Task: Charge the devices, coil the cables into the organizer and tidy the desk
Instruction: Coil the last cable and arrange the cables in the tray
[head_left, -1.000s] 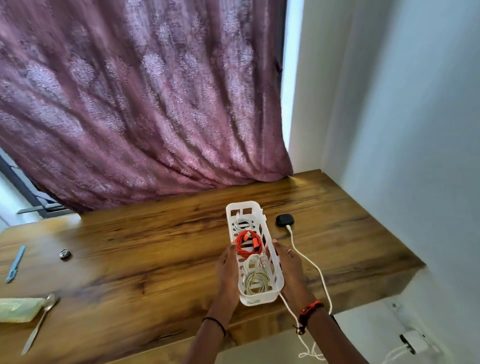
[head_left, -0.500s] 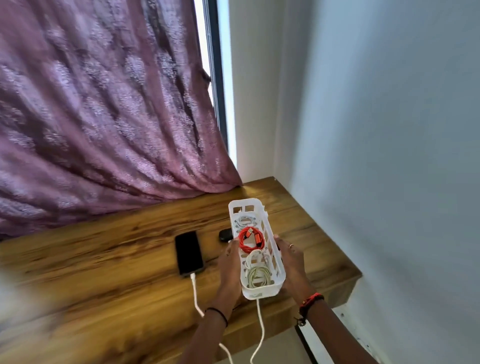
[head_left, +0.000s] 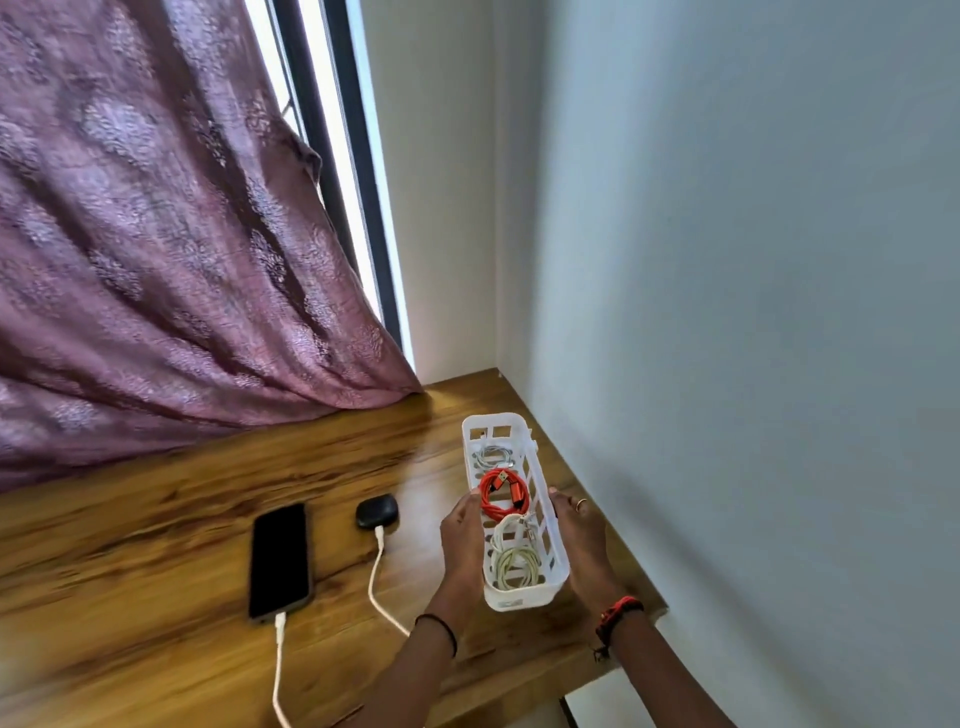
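Seen from above, two forearms reach in from the bottom edge, a thin black band on the left wrist and a red band on the right. The left hand and right hand clasp a long white organizer between them. Each hand is wrapped along one slotted side wall, thumbs up near the rim (a ring shows on a right finger). The pictures do not show whether the organizer rests on the wooden counter or hangs just above it.

Inside the organizer, a cream coiled cable lies at the near end. A white cable sits just beyond it, an orange coiled cable is in the middle, and a pale grey coil is toward the far end.

To the left of the organizer, a black earbud case sits on the counter with a white charging lead plugged into it. Further left of the organizer a dark phone lies face up, with its own white lead running off the near edge.

Just right of the organizer stands a plain pale wall. Beyond the organizer's far end, a mauve patterned curtain drapes onto the counter, with a dark window frame beside it.
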